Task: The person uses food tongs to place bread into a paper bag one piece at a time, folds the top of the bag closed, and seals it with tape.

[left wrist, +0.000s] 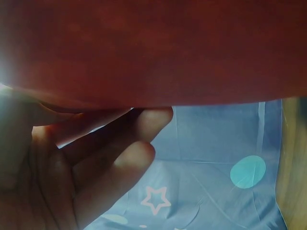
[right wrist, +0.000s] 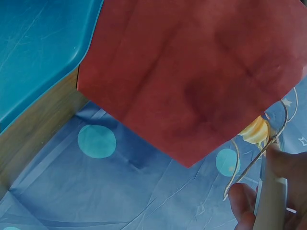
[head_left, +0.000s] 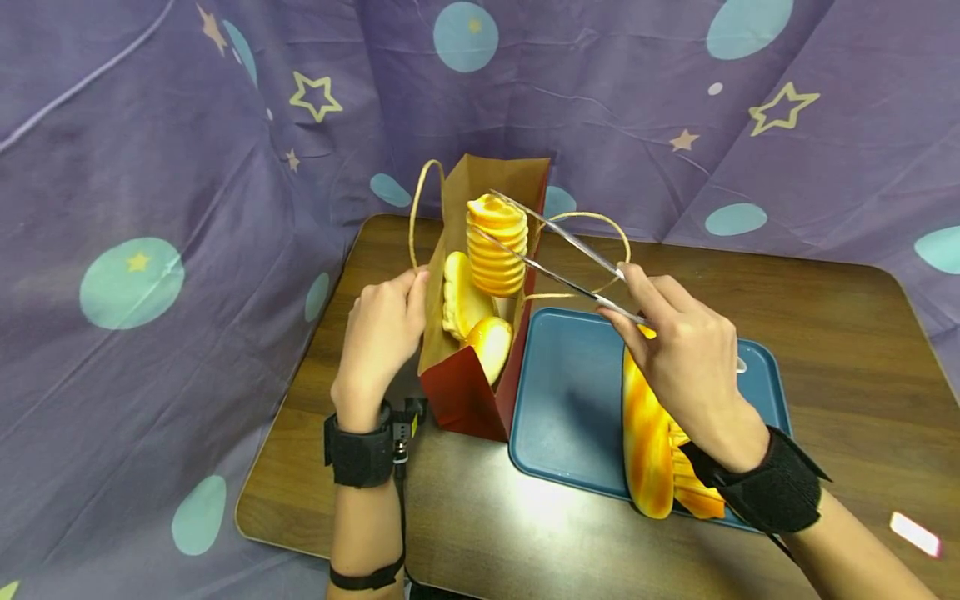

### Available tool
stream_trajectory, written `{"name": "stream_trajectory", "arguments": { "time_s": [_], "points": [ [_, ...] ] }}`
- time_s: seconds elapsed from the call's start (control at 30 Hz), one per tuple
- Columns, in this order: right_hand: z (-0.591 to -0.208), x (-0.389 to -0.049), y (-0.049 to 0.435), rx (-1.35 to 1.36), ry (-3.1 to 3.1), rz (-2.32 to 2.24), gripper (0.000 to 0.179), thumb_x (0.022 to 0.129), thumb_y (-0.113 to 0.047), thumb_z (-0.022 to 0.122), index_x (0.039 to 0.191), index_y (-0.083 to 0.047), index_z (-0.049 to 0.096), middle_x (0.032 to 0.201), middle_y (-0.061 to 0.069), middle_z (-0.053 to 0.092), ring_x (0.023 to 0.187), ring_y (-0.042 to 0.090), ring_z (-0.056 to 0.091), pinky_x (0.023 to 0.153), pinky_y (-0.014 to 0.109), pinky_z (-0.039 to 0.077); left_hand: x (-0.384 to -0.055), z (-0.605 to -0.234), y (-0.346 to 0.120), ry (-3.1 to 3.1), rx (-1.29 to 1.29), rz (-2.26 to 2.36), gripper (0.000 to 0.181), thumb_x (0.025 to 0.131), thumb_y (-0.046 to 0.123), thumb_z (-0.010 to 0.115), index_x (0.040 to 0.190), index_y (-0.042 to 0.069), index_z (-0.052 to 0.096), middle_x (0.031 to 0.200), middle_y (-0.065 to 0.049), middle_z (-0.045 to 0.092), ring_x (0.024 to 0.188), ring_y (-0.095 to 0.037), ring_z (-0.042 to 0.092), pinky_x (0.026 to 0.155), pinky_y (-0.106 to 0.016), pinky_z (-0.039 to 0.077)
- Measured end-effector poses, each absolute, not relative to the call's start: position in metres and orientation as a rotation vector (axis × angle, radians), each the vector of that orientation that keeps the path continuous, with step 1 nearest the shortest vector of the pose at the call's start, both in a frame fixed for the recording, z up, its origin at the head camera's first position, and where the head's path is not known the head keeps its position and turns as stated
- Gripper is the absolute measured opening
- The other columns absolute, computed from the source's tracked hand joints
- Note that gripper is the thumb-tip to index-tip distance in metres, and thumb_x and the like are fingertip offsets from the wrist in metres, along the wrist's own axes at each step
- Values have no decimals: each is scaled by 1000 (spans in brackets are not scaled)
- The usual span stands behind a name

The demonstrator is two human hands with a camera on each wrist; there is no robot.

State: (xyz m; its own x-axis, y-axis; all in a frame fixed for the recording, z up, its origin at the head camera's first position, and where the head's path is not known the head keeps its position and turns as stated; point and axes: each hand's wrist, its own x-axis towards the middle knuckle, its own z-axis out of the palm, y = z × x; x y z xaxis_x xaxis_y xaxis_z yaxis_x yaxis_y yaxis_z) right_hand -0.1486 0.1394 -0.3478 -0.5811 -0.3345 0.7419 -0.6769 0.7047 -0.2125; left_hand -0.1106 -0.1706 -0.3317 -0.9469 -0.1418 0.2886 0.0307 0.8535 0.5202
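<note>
My right hand [head_left: 682,350] holds metal tongs [head_left: 573,242], their tips on either side of a ridged, golden bread roll [head_left: 497,258]. The roll stands upright in the mouth of a red paper bag [head_left: 465,400] with a brown inside. Below it in the bag lie a yellow pastry with a crimped edge [head_left: 461,292] and a glossy round bun [head_left: 491,346]. My left hand [head_left: 382,333] pinches the bag's left rim beside a cord handle [head_left: 413,217]. In the left wrist view, fingers [left wrist: 129,163] lie against the bag's outer side.
A blue tray [head_left: 570,400] sits right of the bag, under my right hand. On it are a long bread loaf [head_left: 647,450] and a scored bread [head_left: 693,483], partly hidden by the wrist. The second cord handle [head_left: 600,215] loops out near the tongs. A patterned curtain [head_left: 630,100] stands behind the table.
</note>
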Motion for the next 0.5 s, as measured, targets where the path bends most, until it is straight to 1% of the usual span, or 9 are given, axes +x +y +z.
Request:
{"name": "stream_trajectory", "arguments": {
  "time_s": [0.2,0.33,0.4,0.5],
  "points": [
    [-345,-148,142,763,-2240,617,58,78,-20,89,130,-10,65,89,11,64,68,26,64,53,44,49,-111,-332,-170,-2696,70,-777,45,110,32,41,71,11,48,58,0,32,57,-28,47,54,-44,41],
    [-341,-147,147,744,-2251,642,62,75,-19,90,131,-10,64,89,11,62,70,25,64,52,44,46,-111,-333,-170,-2696,66,-772,45,110,32,41,70,11,48,58,0,32,56,-27,46,53,-43,40],
    [-338,-146,151,734,-2255,667,65,73,-16,91,132,-10,63,91,11,63,71,24,64,53,41,44,-111,-333,-169,-2697,66,-767,45,110,32,41,70,11,48,58,0,32,56,-27,46,53,-42,40],
    [-333,-145,159,721,-2246,725,67,72,-11,92,132,-8,63,92,11,65,72,23,64,59,30,43,-111,-332,-169,-2696,69,-768,45,110,31,42,70,11,48,59,0,32,56,-27,45,53,-42,40]
  ]
}}
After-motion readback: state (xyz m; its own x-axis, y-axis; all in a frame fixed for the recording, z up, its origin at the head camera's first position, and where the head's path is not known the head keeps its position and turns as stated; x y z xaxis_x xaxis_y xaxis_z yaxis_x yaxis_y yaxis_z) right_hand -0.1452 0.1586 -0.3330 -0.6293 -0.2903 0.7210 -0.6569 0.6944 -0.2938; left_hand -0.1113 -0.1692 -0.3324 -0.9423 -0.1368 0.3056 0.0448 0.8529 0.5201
